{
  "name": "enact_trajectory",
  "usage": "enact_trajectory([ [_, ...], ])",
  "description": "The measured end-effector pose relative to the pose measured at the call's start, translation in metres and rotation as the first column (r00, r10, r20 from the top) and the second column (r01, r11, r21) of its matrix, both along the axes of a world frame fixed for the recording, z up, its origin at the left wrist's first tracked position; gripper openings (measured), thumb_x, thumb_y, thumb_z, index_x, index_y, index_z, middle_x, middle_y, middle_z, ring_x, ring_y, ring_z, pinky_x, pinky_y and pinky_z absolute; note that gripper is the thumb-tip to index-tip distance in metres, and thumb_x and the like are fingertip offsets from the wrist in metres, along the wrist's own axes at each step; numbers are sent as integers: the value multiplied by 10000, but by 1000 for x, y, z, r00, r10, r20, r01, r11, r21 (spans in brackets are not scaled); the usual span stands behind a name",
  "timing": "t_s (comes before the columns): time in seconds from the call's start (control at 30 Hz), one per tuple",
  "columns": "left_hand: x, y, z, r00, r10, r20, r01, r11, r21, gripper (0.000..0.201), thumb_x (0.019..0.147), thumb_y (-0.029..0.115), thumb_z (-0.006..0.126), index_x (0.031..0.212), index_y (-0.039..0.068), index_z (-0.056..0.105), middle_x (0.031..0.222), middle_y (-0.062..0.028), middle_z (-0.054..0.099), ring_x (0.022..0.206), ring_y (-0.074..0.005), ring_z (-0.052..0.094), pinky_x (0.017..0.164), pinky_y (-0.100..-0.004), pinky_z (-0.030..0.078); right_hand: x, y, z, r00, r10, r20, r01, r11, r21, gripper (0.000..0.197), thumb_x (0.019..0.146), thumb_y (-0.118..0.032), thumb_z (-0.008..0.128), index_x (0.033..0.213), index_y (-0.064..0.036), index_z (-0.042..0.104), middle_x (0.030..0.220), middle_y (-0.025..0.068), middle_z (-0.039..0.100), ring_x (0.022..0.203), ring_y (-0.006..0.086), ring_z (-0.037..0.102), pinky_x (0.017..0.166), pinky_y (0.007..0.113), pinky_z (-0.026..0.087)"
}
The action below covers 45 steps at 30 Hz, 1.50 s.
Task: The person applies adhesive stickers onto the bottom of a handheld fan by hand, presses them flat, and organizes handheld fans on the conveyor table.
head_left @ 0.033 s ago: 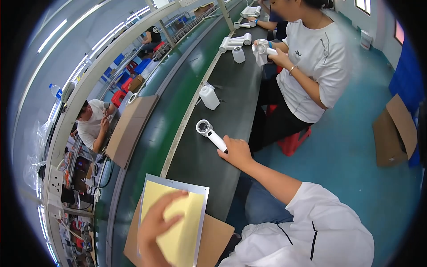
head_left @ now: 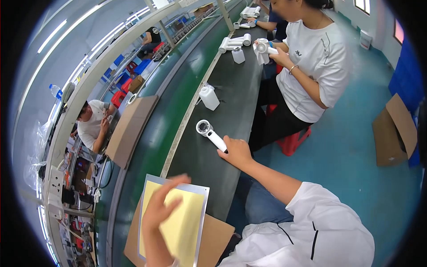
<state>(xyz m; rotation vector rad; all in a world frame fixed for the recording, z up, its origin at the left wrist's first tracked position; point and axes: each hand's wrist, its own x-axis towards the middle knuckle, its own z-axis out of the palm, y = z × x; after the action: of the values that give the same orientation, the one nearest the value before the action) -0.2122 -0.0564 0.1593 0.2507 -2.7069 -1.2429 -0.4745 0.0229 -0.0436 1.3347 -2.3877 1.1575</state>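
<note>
My right hand [head_left: 235, 152] grips the handle end of a white hand-held device with a ring-shaped head [head_left: 209, 131]. The device lies on the dark bench top [head_left: 222, 178], head pointing away from me. My left hand [head_left: 161, 209] hovers with fingers spread over a yellow sheet [head_left: 184, 229]. The sheet lies on a silver-edged board [head_left: 202, 191], which rests on a brown cardboard piece [head_left: 215, 236] at the near edge. Whether the palm touches the sheet I cannot tell.
A white plastic bottle [head_left: 209, 97] stands farther along the bench. A co-worker in a white shirt [head_left: 316, 58] sits to the right, holding a similar device. A cardboard sheet [head_left: 131, 129] lies on the green conveyor [head_left: 169, 107]. An open carton [head_left: 396, 129] stands on the floor.
</note>
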Motion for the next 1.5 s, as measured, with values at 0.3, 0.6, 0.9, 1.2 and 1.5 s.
enact_trajectory([
  [0.3,-142,-34,-185,626,601,-498,-389,793,468,221,1010,97,504,1191,-1,585,1105,-80,624,1016,-153,619,919,-286,483,7,-6,-6,999,-38,-34,34,993,-114,419,802,-397,719,859,-44,502,632,136,611,613,336,638,590,443,490],
  [0.6,-132,-47,-200,640,646,-415,-413,745,524,177,1021,140,505,1100,31,621,900,-34,630,844,-111,596,812,-248,491,18,-8,-8,984,-166,62,169,984,-58,374,842,-399,689,850,-60,531,672,126,621,641,333,616,648,439,451],
  [0.9,-140,-34,-198,790,550,-272,-514,835,194,558,927,142,634,1408,56,365,982,-100,675,905,-201,663,841,-341,505,37,-3,-3,998,-62,-18,62,997,39,378,819,-386,705,895,-60,528,801,106,604,801,295,583,713,415,401],
  [1.2,-136,-33,-190,767,606,-210,-570,794,212,925,833,151,718,1525,74,108,905,-95,672,827,-217,655,798,-353,508,56,2,1,997,56,-53,-54,997,51,398,758,-350,740,931,-52,540,884,91,605,877,267,572,753,392,415],
  [1.5,-139,-26,-192,701,683,-203,-702,712,-28,763,784,189,677,1421,46,280,785,-115,633,759,-348,641,703,-463,487,53,6,2,987,150,-59,-146,987,70,379,748,-298,740,973,-58,550,892,82,588,887,270,559,780,389,413],
])
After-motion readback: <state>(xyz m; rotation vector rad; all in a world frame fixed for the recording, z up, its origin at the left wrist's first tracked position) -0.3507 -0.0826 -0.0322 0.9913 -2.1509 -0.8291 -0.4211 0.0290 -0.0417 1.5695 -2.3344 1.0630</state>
